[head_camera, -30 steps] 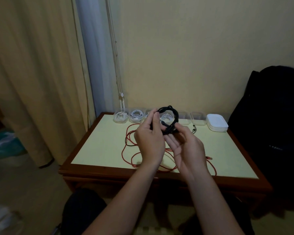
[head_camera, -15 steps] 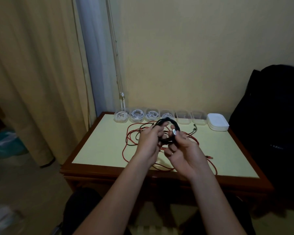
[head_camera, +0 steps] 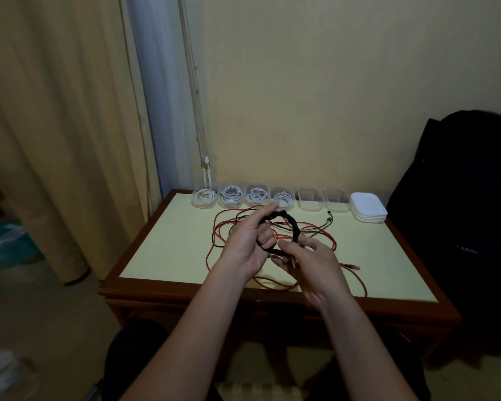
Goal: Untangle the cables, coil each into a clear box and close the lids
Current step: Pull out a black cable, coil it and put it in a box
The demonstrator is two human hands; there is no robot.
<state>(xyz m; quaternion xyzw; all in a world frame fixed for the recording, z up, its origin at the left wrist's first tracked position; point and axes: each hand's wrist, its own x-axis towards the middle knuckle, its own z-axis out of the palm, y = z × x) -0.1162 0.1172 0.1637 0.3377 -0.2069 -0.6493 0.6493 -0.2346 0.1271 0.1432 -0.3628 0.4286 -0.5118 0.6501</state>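
Observation:
A coiled black cable [head_camera: 290,227] is held above the table between both hands. My left hand [head_camera: 248,241] grips its left side, fingers curled through the loop. My right hand [head_camera: 307,261] pinches the coil's lower part. Under them a long red cable [head_camera: 217,235] sprawls in loose loops over the yellow tabletop, its plug [head_camera: 352,266] to the right, tangled with a thin black cable [head_camera: 329,219]. Along the back edge stands a row of clear boxes: several hold white coiled cables [head_camera: 230,195], two are empty [head_camera: 310,199] [head_camera: 336,199].
A stack of white lids [head_camera: 368,208] sits at the back right of the table [head_camera: 162,250]. A dark bag [head_camera: 460,198] stands to the right of the table. Curtains hang on the left, and the wall is right behind the boxes.
Both hands have come down and nearer to me with the black coil, from in front of the boxes to just above the red cable. My right hand has closed onto the coil.

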